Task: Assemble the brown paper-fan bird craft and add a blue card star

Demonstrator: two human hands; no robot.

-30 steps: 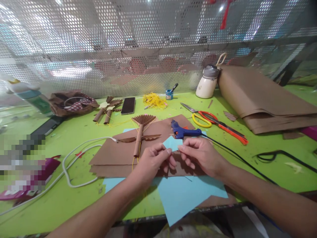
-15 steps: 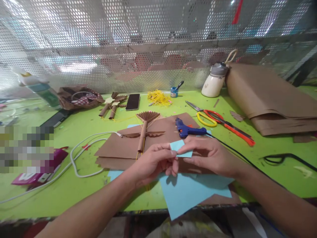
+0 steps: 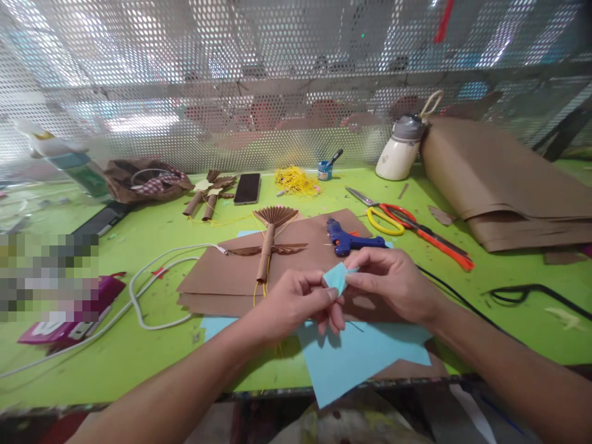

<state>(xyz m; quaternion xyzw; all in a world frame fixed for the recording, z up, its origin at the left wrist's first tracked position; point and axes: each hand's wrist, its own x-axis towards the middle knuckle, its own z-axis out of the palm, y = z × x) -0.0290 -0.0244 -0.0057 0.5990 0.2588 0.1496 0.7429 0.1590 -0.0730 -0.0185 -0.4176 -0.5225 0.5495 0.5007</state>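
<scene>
Near the middle of the counter's (image 3: pixel 106 370) front edge, above the brown sheets (image 3: pixel 222 277), we hold a small blue paper (image 3: pixel 336 279), folded over. Our left hand (image 3: pixel 296 302) pinches it between thumb and forefinger, the other fingers curled beneath; our right hand (image 3: pixel 398 287) pinches its right side between thumb and forefinger. Nearer us, a large blue sheet (image 3: pixel 351 364) pokes one corner out past the front edge. Toward the left edge, green surface shows around a looped white cable (image 3: pixel 134 299). On the right, more green spreads from our right hand to an orange-handled tool (image 3: pixel 441 245), with a black cord (image 3: pixel 444 285) across it. The glue gun (image 3: pixel 346 242) lies just beyond our right hand (tight quarters there), and a brown paper figure (image 3: pixel 266 250) lies beyond our left.

Half a second ago the small blue paper was flatter, our right forefinger stretched over it; now it shows a narrower face, and both right fingertips meet on it. The glue gun and figure have stayed put.
</scene>
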